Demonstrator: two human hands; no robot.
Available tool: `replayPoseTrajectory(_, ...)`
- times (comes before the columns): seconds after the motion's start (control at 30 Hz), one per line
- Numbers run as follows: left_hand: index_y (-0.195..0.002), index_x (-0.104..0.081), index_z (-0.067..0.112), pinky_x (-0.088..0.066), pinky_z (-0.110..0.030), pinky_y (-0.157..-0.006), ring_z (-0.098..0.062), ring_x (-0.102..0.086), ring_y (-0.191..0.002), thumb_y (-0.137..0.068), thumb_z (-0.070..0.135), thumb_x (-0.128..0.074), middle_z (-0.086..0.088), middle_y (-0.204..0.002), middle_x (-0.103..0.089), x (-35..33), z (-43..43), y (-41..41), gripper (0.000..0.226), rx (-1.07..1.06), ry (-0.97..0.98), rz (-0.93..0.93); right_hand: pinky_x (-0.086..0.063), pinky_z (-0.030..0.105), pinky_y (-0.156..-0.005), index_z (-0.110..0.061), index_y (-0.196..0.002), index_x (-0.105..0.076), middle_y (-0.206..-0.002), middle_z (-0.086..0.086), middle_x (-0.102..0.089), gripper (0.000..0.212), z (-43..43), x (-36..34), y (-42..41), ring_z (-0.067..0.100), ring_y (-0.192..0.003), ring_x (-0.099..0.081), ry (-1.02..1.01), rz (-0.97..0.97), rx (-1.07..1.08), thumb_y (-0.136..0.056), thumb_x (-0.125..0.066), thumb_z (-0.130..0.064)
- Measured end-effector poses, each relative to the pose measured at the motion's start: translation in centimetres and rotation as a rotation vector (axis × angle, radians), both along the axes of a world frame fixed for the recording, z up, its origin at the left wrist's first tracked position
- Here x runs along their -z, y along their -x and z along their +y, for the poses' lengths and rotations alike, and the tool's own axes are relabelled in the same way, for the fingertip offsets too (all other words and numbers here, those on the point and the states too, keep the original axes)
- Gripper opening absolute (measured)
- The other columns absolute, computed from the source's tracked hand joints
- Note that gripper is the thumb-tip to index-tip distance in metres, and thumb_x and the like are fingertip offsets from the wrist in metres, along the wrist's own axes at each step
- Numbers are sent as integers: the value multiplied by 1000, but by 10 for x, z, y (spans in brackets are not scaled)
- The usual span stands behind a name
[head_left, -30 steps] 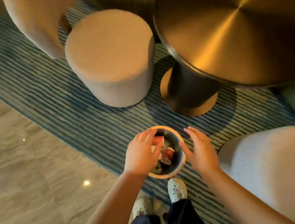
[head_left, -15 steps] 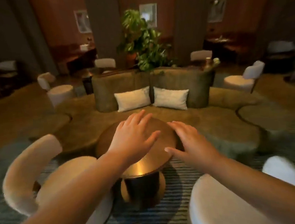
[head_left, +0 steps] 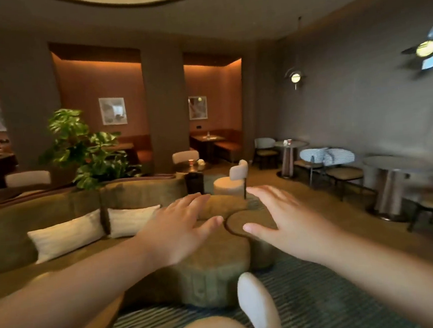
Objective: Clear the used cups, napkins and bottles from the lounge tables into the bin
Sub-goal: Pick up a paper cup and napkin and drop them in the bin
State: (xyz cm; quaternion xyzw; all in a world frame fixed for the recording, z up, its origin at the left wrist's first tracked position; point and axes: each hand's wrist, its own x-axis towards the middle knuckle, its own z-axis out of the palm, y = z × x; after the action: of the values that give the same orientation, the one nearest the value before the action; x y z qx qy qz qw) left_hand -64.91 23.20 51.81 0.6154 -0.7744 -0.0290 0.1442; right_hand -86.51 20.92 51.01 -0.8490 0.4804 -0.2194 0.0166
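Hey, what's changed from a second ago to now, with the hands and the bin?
The camera tilted up and then swung right, so the bin is now out of view. The left hand and right hand rose from the bin's rim and now reach forward side by side, fingers spread. Nothing was taken hold of. Unchanged: both hands are open and empty.

Dim, warm alcove glow — motion blur and wide-angle warp toward the edges
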Motion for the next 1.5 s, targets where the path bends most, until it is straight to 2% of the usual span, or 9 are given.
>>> replayPoseTrajectory(0.13,-147,-11,42,-16,-33,-114,-12,-16,-143,-91,66,-23,13,-157,-14,-7,-22,98,62,114,30,34,-22,28,-111,-38,-147,-15,-154,-16,-17,72,-4,-17,98,5,-140,-18,10,-15,121,-88,-49,-60)
replayPoseTrajectory(0.33,-147,-20,36,-22,-31,-112,-12,-22,-141,-91,63,-26,11,-155,-20,-17,-67,205,62,246,25,56,-27,32,-111,-39,-148,-15,-154,-18,-17,73,-21,-16,206,5,-140,-19,-59,-6,269,-86,-46,-64)
replayPoseTrajectory(0.57,-149,-15,34,-18,-32,-114,-12,-14,-143,-92,61,-27,11,-157,-13,-4,-151,295,64,330,-25,19,-29,35,-112,-38,-148,-16,-154,-18,-19,72,-81,0,297,4,-139,-21,-116,-34,375,-87,-45,-63)
replayPoseTrajectory(0.8,-149,-8,36,-12,-36,-117,-11,-6,-145,-91,64,-23,11,-158,-6,20,-294,365,67,334,5,-64,-26,37,-113,-36,-149,-13,-155,-15,-17,77,-222,20,365,5,-140,-18,-106,12,395,-86,-45,-64)
replayPoseTrajectory(0.93,-150,-4,36,-7,-40,-118,-14,-1,-146,-89,67,-20,10,-159,-2,15,-397,392,70,293,108,-133,-24,30,-111,-32,-150,-12,-155,-15,-17,76,-327,1,397,5,-140,-18,-101,20,384,-89,-46,-60)
replayPoseTrajectory(1.07,-150,-6,36,-8,-39,-116,-15,-5,-145,-89,67,-21,9,-159,-3,10,-490,424,69,283,105,-104,-23,28,-110,-32,-150,-12,-155,-15,-16,75,-417,-6,431,5,-140,-18,-78,7,371,-89,-46,-59)
replayPoseTrajectory(1.27,-149,-6,38,-5,-40,-118,-13,-2,-145,-89,66,-20,11,-158,-3,11,-601,482,68,292,73,-117,-28,40,-113,-39,-148,-5,-156,-17,-11,79,-524,11,490,4,-141,-14,-102,58,377,-86,-47,-63)
replayPoseTrajectory(1.5,-150,-10,37,-16,-43,-117,-15,-10,-145,-89,66,-22,11,-158,-8,21,-733,575,68,302,69,-128,-23,32,-115,-34,-150,-7,-156,-14,-12,78,-663,24,576,4,-141,-13,-67,31,327,-89,-50,-56)
